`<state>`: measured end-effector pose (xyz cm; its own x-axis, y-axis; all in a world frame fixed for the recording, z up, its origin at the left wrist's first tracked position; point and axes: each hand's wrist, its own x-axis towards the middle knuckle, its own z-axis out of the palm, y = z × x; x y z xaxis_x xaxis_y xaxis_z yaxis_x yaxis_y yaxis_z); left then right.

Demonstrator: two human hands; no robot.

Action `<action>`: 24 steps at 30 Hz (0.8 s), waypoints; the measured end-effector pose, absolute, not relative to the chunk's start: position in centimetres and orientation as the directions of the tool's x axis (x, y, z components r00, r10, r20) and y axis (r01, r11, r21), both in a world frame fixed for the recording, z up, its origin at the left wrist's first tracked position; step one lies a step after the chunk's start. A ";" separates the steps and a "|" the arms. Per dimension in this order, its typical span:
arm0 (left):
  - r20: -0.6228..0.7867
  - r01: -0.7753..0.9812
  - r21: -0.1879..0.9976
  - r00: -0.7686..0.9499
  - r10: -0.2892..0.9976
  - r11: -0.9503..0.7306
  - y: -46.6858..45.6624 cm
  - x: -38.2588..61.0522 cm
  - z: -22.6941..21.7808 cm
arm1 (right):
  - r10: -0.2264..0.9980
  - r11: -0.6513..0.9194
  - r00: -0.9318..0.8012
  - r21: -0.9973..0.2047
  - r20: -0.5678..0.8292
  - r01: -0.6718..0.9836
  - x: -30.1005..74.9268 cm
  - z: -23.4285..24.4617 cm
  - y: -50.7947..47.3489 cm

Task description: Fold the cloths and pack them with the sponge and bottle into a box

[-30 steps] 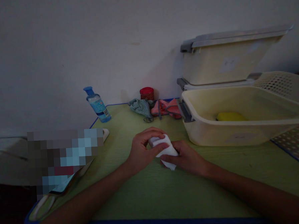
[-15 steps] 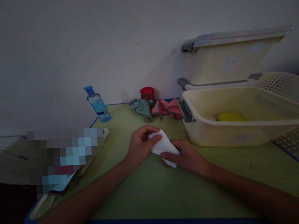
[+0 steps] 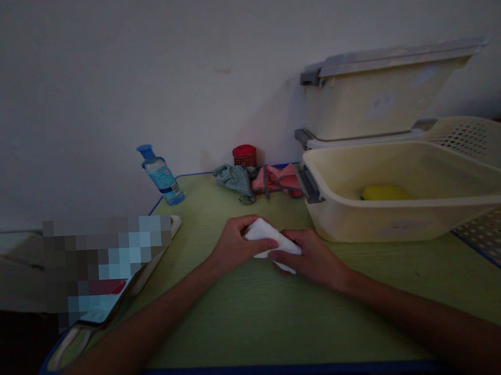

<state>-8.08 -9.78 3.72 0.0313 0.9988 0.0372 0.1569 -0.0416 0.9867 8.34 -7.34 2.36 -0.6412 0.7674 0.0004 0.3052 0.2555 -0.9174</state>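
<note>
A small folded white cloth [image 3: 263, 231] is held up between both hands above the green table [image 3: 249, 322]; whether it is fabric or paper I cannot tell. My left hand [image 3: 235, 241] grips its left side, thumb lying across the front and fingers behind. On the right side my right hand [image 3: 310, 257] pinches the lower folds between thumb and fingers. The fingertips behind the cloth are partly hidden. Beyond the hands, a grey-green mesh pouch [image 3: 235, 178] and a pink one [image 3: 275, 180] with dark cords lie near the wall.
A cream bin [image 3: 374, 220] with a yellow item [image 3: 385, 193] inside stands on the right, a lidded box [image 3: 363, 103] behind it. A clear-blue bottle [image 3: 162, 178] and red-lidded container [image 3: 244, 155] stand at the back. A tablet-like device [image 3: 101, 310], partly blurred out, leans at left.
My left thumb has slid across the cloth toward my right hand, and the cloth now lies flatter, less upright. Both hands stay on it. The view has shifted slightly.
</note>
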 end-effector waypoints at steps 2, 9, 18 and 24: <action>0.039 0.159 0.987 -0.008 0.999 -0.037 -9.6 -8.0 3.6 | 0.756 0.249 -0.655 -0.923 -0.004 0.293 8.4 2.2 -7.2; 0.040 0.077 0.997 -0.151 0.988 -0.028 -9.8 -7.4 3.7 | 0.729 0.228 -0.684 -0.945 0.008 0.232 8.5 1.8 -7.0; 0.025 0.047 0.999 -0.095 0.995 -0.020 -9.5 -7.7 3.4 | 0.717 0.133 -0.696 -0.973 -0.037 0.189 8.5 1.8 -7.0; 0.022 0.057 0.998 -0.041 0.999 -0.020 -9.4 -8.1 3.3 | 0.720 0.108 -0.691 -0.974 -0.061 0.198 8.5 1.6 -7.0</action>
